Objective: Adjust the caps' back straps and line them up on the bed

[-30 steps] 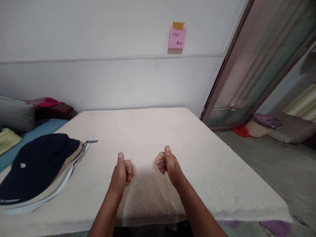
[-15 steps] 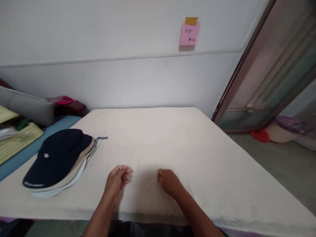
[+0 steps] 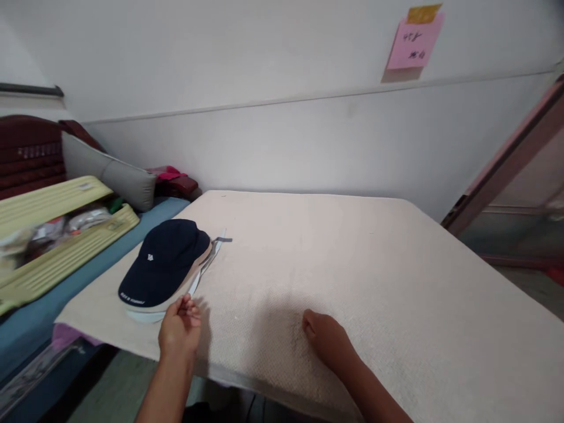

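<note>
A stack of caps (image 3: 165, 261) lies on the left part of the cloth-covered table (image 3: 308, 247). On top is a dark navy cap with a small white emblem and white lettering along its brim; beige and pale blue-white caps show beneath it. Straps stick out at the stack's right end. My left hand (image 3: 180, 328) is at the stack's near right edge, fingers loosely curled and apart, nothing in them. Whether it touches the caps I cannot tell. My right hand (image 3: 326, 338) makes a closed fist over the table's near middle, apart from the caps, with nothing visible in it.
A pink note (image 3: 415, 41) is taped to the white wall behind the table. To the left, a blue surface (image 3: 106, 247) bears a yellow slatted container (image 3: 74, 238) with bags inside and a grey cushion (image 3: 126, 176). A door frame (image 3: 506, 158) stands at the right.
The view has swung left. My left hand has moved left to the caps' edge, away from my right hand. My right hand remains a fist over the table.
</note>
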`<move>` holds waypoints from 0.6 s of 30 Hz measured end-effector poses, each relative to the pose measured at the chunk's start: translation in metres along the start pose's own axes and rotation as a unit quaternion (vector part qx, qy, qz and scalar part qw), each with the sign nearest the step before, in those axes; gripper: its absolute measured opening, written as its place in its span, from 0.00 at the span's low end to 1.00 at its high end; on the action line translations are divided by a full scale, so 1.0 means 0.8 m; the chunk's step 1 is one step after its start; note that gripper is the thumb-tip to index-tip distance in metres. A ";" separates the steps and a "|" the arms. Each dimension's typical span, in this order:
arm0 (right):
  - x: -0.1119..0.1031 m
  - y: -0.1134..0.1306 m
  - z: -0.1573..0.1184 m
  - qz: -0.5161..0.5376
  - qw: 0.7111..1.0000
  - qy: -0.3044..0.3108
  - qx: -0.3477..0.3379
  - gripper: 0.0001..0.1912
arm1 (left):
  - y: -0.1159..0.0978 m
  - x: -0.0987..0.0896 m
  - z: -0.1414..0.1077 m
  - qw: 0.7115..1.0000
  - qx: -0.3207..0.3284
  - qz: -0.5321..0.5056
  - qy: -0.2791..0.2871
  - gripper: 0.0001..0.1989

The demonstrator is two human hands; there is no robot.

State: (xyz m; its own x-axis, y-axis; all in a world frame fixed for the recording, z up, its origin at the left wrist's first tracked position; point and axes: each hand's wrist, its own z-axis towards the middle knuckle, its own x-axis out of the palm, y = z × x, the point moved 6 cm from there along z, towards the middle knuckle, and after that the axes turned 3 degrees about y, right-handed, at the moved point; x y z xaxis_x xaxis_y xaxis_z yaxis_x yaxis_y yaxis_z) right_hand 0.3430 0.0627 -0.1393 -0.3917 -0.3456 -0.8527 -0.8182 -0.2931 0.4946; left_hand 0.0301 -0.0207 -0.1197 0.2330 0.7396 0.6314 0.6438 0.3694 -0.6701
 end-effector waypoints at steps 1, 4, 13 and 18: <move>0.001 0.003 0.001 0.000 1.000 0.000 -0.002 0.11 | -0.004 -0.005 0.005 1.000 0.006 -0.007 -0.012 0.09; 0.003 0.011 0.005 -0.004 1.000 -0.003 -0.005 0.11 | -0.010 -0.013 0.017 0.999 0.010 -0.024 -0.029 0.10; 0.009 0.017 0.012 0.002 1.000 -0.003 -0.006 0.10 | -0.016 -0.009 0.040 0.998 0.003 -0.059 -0.014 0.13; 0.011 0.016 0.010 0.003 1.000 -0.006 -0.013 0.09 | -0.017 -0.003 0.046 0.997 0.024 -0.069 0.003 0.12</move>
State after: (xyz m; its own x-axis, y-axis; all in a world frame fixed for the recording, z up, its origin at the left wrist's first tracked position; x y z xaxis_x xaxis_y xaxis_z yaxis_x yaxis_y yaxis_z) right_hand 0.3258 0.0632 -0.1418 -0.4029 -0.3363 -0.8512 -0.8042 -0.3140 0.5047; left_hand -0.0061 -0.0067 -0.1268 0.1499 0.6768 0.7208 0.6338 0.4937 -0.5954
